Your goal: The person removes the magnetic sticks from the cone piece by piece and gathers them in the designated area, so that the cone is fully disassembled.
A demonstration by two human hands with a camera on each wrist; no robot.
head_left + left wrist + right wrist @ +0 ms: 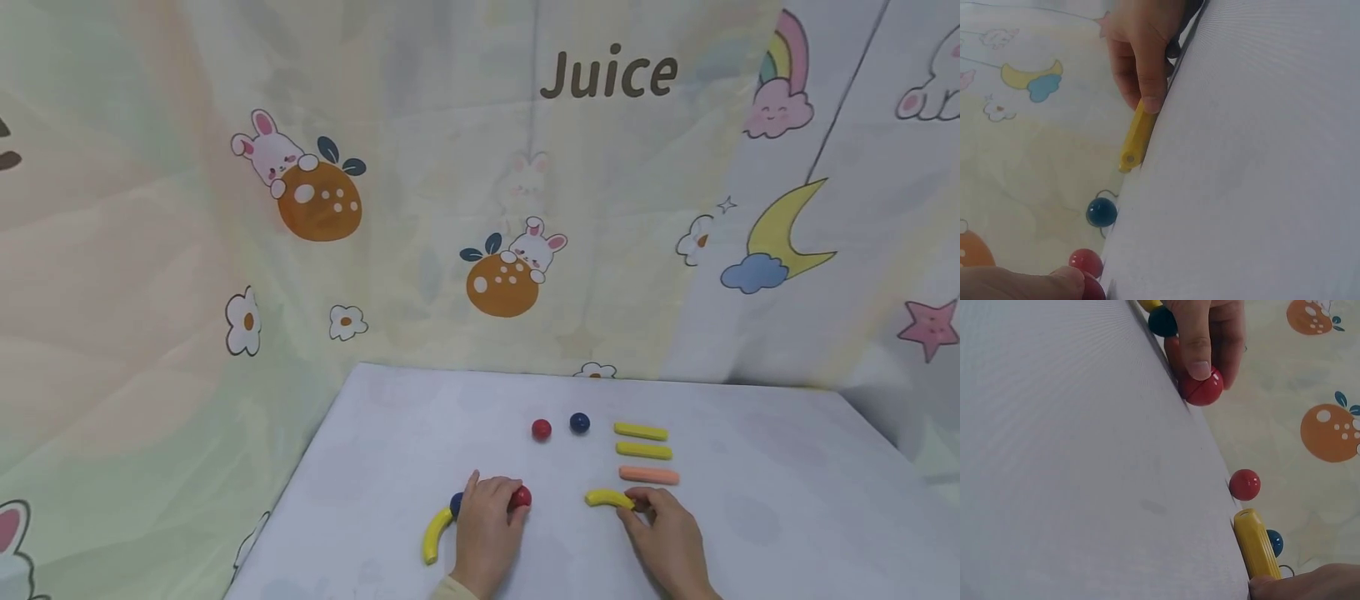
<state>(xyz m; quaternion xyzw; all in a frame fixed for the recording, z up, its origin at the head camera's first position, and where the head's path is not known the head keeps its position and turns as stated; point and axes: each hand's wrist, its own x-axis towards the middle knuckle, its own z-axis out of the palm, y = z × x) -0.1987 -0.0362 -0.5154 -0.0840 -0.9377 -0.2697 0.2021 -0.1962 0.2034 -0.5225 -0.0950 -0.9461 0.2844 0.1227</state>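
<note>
My left hand (487, 529) pinches a red ball (520, 497) between thumb and fingers at the table's front middle. Left of it, a blue ball (456, 504) shows partly from behind the hand, touching the upper end of a curved yellow stick (435, 537). Whatever lies between the two balls is mostly covered by the fingers. My right hand (667, 537) pinches the right end of another curved yellow stick (609, 498). In the left wrist view, a small round spot marks that yellow stick's (1138, 137) free end. A gap separates the two hands.
Farther back lie a loose red ball (542, 430) and a loose blue ball (580, 423). To their right are straight yellow sticks (643, 451) and a salmon stick (649, 475), laid roughly parallel. A printed curtain (420, 333) hangs behind the white table (787, 517).
</note>
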